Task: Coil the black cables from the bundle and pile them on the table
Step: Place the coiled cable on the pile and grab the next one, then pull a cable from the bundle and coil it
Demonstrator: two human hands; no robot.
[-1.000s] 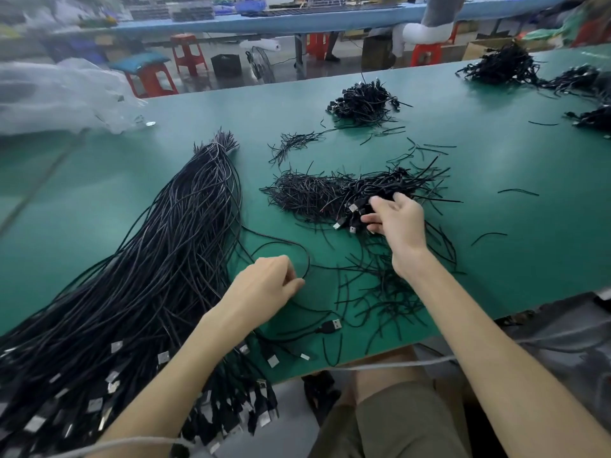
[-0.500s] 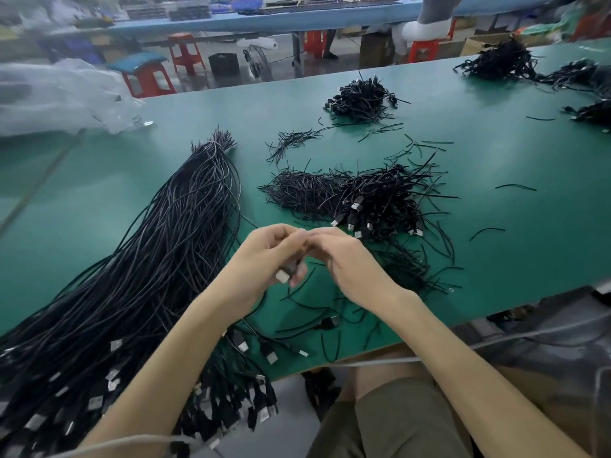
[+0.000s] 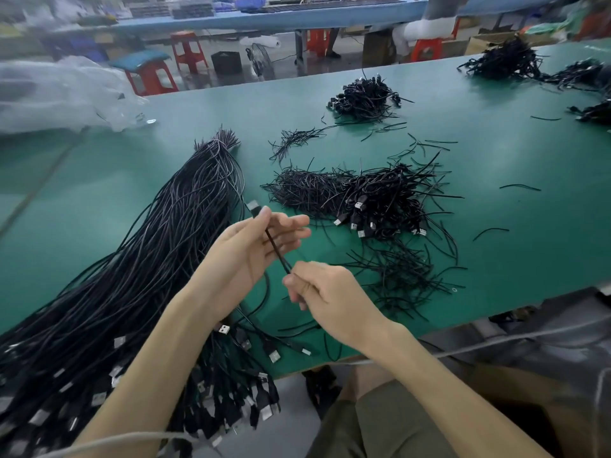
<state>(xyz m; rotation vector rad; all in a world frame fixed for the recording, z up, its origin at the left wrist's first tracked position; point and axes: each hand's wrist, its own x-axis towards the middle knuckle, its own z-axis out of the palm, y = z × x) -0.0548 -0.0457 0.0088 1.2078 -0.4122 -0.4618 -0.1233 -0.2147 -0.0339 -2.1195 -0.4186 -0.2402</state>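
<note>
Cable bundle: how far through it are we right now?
Done: a pile of coiled cables lies on the table, with another heap behind it. In hand: one cable runs taut between the left hand, pinching near its plug, and the right hand, gripping lower down; not yet coiled. Left: the bundle is large, so most of the job remains.

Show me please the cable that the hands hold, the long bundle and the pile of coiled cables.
held cable (image 3: 277, 250): head view, on the taut cord below its plug.
long bundle (image 3: 148, 259): head view, on the middle of its strands.
pile of coiled cables (image 3: 386, 200): head view, on the heap's centre.
</note>
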